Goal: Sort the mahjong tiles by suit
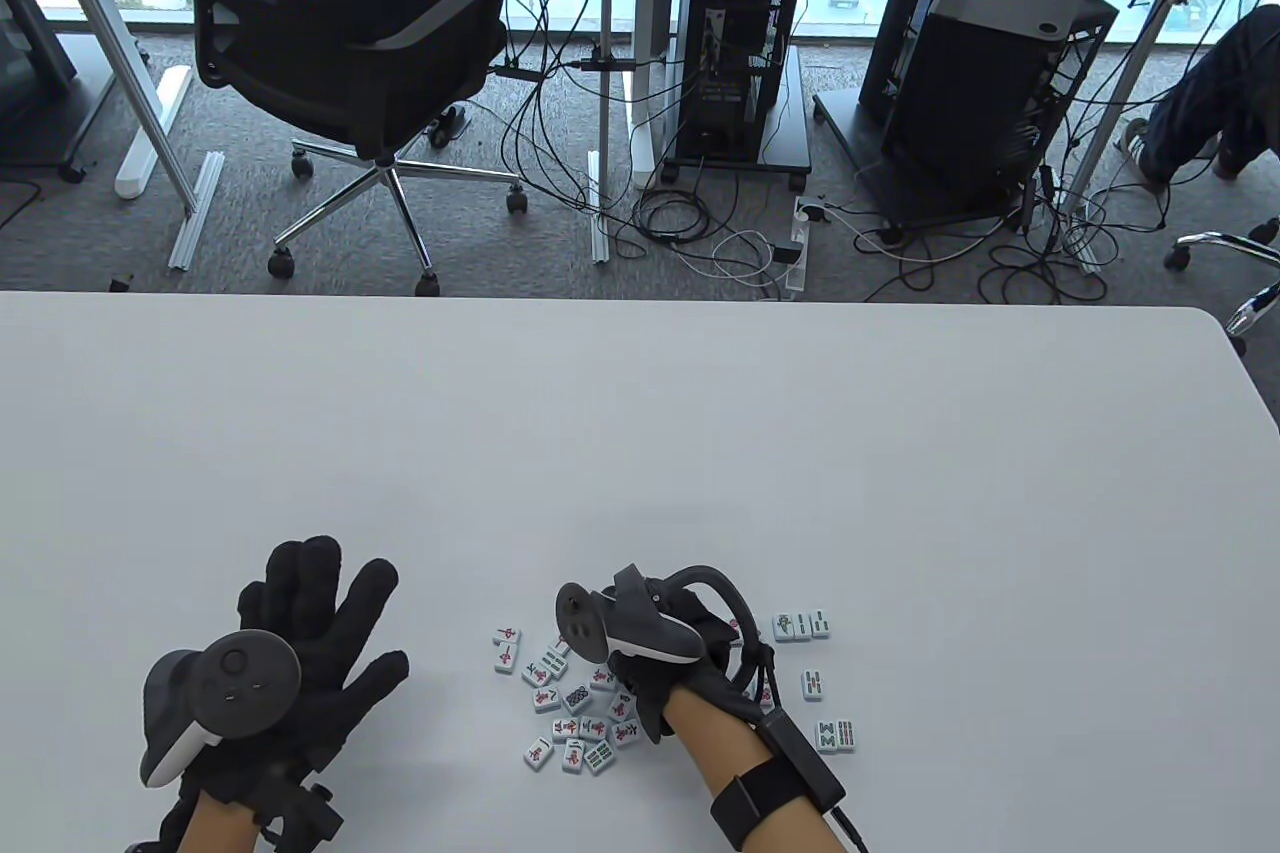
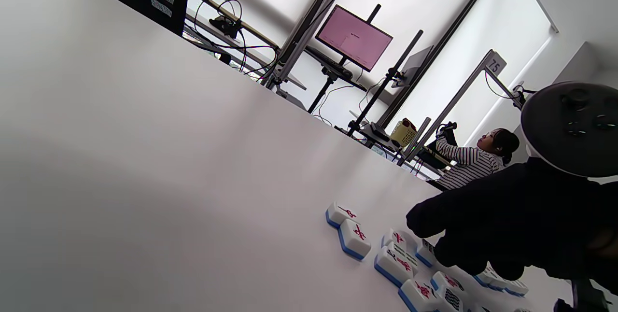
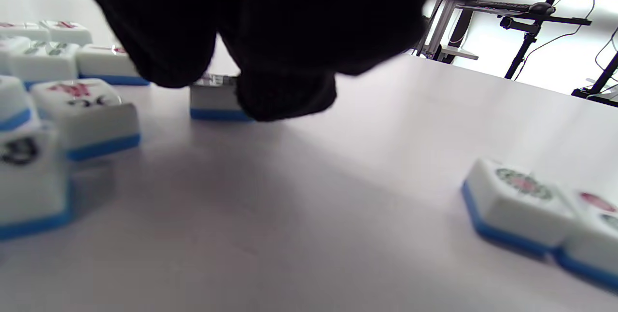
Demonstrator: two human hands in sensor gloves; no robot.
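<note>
Several white mahjong tiles with blue backs lie face up in a loose pile near the table's front edge. Small groups of bamboo tiles lie to the right, apart from the pile. My right hand hangs over the pile, fingers curled down. In the right wrist view two fingertips flank one tile that stands on the table, and seem to pinch it. My left hand rests flat on the table left of the pile, fingers spread and empty. The pile and my right hand show in the left wrist view.
The white table stretches bare beyond the tiles. In the right wrist view, two circle tiles lie to the right and several tiles to the left. An office chair and computer stands are on the floor behind the table.
</note>
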